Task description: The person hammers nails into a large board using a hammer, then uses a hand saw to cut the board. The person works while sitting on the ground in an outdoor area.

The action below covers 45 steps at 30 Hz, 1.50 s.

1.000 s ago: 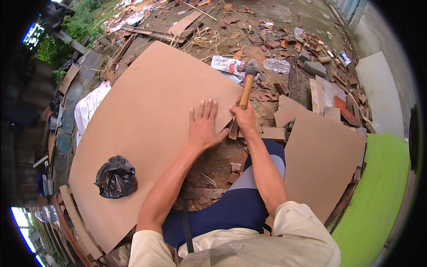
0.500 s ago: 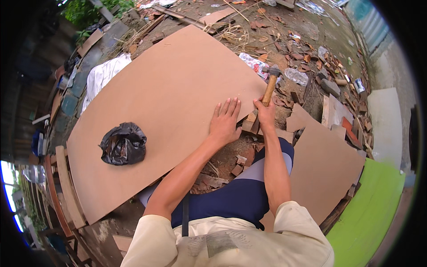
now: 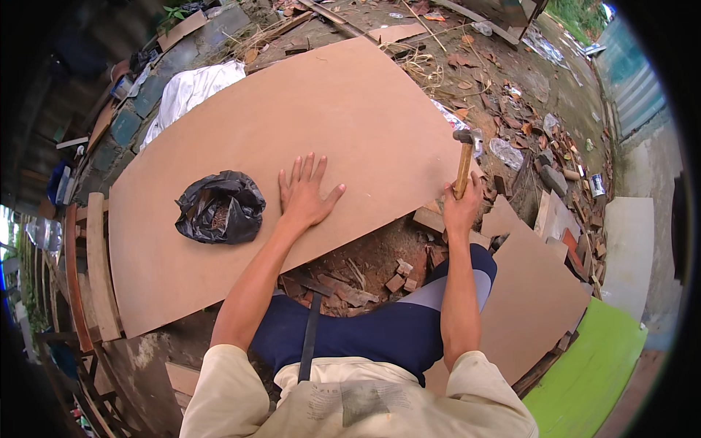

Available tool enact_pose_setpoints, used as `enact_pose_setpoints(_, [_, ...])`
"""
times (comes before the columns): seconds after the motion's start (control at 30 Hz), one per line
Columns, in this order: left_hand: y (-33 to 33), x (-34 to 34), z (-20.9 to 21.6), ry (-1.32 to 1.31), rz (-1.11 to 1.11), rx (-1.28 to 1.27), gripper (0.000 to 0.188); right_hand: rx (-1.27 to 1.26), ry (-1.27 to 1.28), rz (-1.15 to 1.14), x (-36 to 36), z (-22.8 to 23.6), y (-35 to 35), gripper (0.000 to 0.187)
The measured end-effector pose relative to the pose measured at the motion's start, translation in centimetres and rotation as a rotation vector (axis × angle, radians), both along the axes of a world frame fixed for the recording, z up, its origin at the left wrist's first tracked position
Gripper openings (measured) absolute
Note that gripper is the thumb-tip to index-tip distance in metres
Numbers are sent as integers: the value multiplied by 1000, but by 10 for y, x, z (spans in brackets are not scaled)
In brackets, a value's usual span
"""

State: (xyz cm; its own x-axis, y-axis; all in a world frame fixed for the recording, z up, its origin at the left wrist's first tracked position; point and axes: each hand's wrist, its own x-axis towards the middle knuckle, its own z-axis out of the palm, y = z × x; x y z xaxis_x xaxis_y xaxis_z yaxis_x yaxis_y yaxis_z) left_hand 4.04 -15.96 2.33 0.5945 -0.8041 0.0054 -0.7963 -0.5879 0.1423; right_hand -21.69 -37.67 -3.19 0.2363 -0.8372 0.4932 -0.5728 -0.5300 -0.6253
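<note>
A large brown board [image 3: 350, 102] lies in front of me. My left hand [image 3: 305, 198] rests flat on it with the fingers spread, just right of a black plastic bag [image 3: 220, 207]. The bag stands open on the board, with small brown pieces inside that look like nails. At the board's right corner, my right hand [image 3: 462, 208] is closed around the wooden handle of a hammer [image 3: 464, 162]. The hammer's metal head points up and away from me.
A cut piece of brown board [image 3: 540, 292] and a bright green panel [image 3: 591, 372] lie at my right. Wooden strips [image 3: 101, 270] stand by the left edge. White cloth [image 3: 191, 95] lies beyond the board; leaves, rubble and plastic litter the ground.
My left hand has slid left across the board from its near right edge toward the black bag. My right hand still holds the hammer. The whole view has shifted.
</note>
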Motion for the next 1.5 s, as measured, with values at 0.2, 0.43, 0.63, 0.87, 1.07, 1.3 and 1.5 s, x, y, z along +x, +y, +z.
enact_pose_setpoints(0.2, [-37,18,2,38,-7,14,88,-14,162,185,16,27,30,23])
enact_pose_setpoints(0.43, [-45,26,1,50,-40,28,91,158,122,356,54,58,57,39])
enact_pose_setpoints(0.63, [-42,44,-8,93,-134,24,86,229,191,561,141,58,54,45])
enact_pose_setpoints(0.87, [-4,104,6,70,134,175,78,413,388,715,227,65,64,49])
enact_pose_setpoints(1.07, [10,125,36,211,195,375,91,367,388,764,256,50,85,57])
enact_pose_setpoints(1.3, [14,124,13,229,211,342,100,367,428,738,249,40,94,67])
enact_pose_setpoints(1.5, [14,123,11,178,206,250,94,370,459,716,253,43,89,71])
